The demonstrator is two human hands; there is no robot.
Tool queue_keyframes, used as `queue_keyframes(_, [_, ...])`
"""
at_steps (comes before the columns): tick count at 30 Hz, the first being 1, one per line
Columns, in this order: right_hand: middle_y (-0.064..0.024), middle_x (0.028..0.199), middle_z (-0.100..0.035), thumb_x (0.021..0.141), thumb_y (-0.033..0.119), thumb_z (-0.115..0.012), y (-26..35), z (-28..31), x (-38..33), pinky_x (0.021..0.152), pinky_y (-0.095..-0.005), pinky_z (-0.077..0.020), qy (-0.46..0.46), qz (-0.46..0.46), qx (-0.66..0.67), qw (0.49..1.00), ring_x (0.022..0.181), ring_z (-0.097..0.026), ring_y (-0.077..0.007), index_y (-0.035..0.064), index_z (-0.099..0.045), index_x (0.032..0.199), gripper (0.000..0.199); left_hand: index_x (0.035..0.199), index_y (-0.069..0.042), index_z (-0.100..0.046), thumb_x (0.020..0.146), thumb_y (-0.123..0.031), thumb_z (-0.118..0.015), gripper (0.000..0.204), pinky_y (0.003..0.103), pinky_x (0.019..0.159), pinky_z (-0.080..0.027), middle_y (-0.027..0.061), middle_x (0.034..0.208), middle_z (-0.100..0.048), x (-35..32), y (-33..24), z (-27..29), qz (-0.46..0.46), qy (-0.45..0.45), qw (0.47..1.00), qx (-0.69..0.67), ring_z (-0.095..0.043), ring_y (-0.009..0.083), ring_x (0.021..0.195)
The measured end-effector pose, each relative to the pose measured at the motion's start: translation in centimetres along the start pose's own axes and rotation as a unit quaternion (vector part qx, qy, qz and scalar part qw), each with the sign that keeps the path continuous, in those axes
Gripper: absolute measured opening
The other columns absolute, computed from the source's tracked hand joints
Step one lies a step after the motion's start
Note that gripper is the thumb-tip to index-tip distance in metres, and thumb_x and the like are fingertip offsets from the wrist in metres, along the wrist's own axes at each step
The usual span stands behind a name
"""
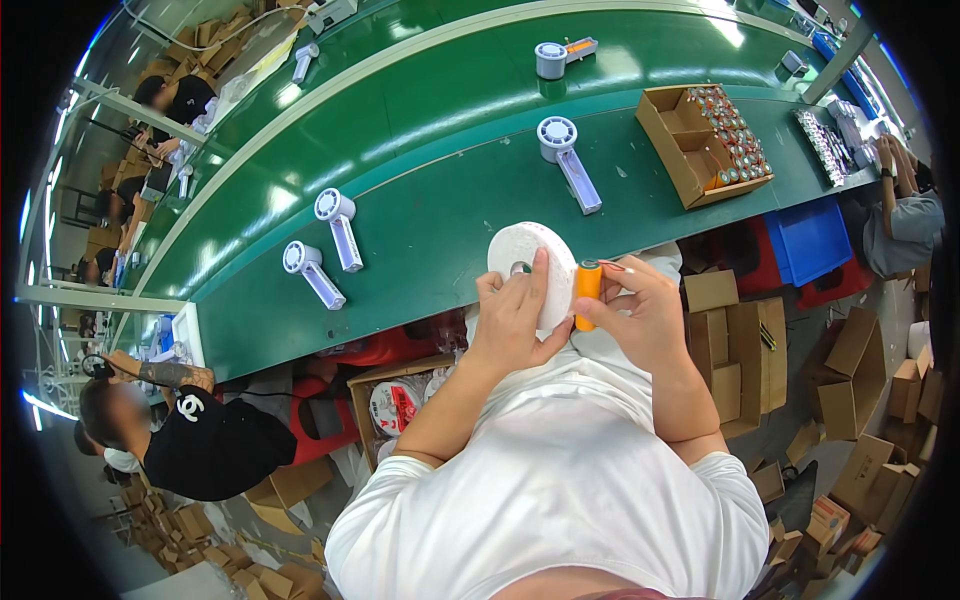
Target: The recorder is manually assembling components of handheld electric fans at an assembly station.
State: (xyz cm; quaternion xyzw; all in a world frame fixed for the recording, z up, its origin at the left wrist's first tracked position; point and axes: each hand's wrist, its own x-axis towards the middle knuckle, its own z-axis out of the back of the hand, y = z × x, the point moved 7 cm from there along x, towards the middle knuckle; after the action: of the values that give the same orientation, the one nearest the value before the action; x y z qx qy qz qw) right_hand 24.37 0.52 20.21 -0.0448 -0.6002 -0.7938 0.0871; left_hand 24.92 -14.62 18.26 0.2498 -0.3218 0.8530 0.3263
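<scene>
My left hand (508, 328) grips a thick roll of white tape (556, 262) over my lap at the bench's near edge, its fingers around the core hole. Beside the roll, my right hand (645, 310) pinches an orange cylindrical battery (588, 290) between thumb and fingers. The battery stands nearly upright, with thin red wires (615, 264) at its top end. Its side is close against the roll's edge; whether they touch I cannot tell. Past my hands, a pale handheld fan body (575, 172) with a round head lies on the green bench (440, 215).
Two more fan bodies (342, 235) lie at left, and another (552, 60) rests on the green conveyor belt (420, 120). At right stands a cardboard box (668, 150) of orange batteries. Co-workers sit left (215, 440) and right (905, 225). Cartons (848, 375) and a blue bin (812, 240) are below.
</scene>
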Motion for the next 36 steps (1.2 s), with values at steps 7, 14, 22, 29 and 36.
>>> queue_keyframes(7, [-0.0066,0.096,-0.063,0.084,0.002,-0.071,-2.2,3.6,0.6,0.077,-0.0234,-0.0494,-0.173,0.020,0.214,0.961,0.085,-0.061,-0.0115,-0.0090,-0.061,0.109,0.029,0.140,0.009,-0.041,0.076,-0.034,-0.071,0.083,0.039,0.069,-0.030,0.0047,0.075,-0.051,-1.4,-0.5,-1.0,-0.020,0.044,0.998,0.032,-0.051,0.0190,0.069])
queue_keyframes(14, [-0.0063,0.100,-0.061,0.086,0.008,-0.074,-3.8,0.0,-0.4,0.081,-0.0240,-0.0487,-0.190,0.024,0.231,0.954,0.088,-0.059,-0.0125,-0.0019,-0.054,0.110,0.034,0.137,0.006,-0.048,0.069,-0.035,-0.076,0.084,0.036,0.068,-0.032,0.0032,0.073,-0.048,-1.8,-2.2,-2.1,-0.059,0.069,0.996,0.012,-0.051,0.0166,0.068])
queue_keyframes(22, [-0.0076,0.101,-0.061,0.088,0.015,-0.074,-5.5,0.0,0.5,0.083,-0.0259,-0.0497,-0.160,-0.024,0.285,0.945,0.089,-0.059,-0.0113,0.0014,-0.050,0.107,0.033,0.136,0.004,-0.049,0.069,-0.032,-0.076,0.081,0.035,0.069,-0.031,0.0014,0.073,-0.049,-2.1,-1.6,-2.3,-0.054,0.083,0.994,0.040,-0.050,0.0151,0.066])
queue_keyframes(29, [-0.0078,0.103,-0.059,0.088,0.018,-0.074,-6.2,-0.4,0.4,0.086,-0.0257,-0.0483,-0.133,-0.030,0.323,0.936,0.093,-0.058,-0.0108,0.0015,-0.048,0.110,0.038,0.133,0.001,-0.054,0.066,-0.031,-0.073,0.077,0.034,0.070,-0.031,0.0009,0.073,-0.050,-1.9,-0.7,-1.2,-0.095,0.113,0.989,0.031,-0.050,0.0146,0.066])
queue_keyframes(36, [-0.0063,0.103,-0.059,0.089,0.020,-0.073,-7.4,-1.9,-1.2,0.087,-0.0271,-0.0483,-0.227,0.029,0.333,0.915,0.094,-0.058,-0.0130,0.0030,-0.048,0.110,0.037,0.132,0.000,-0.056,0.066,-0.032,-0.072,0.075,0.034,0.070,-0.031,0.0006,0.071,-0.048,-1.8,-0.7,-1.4,-0.107,0.127,0.985,0.039,-0.050,0.0149,0.064])
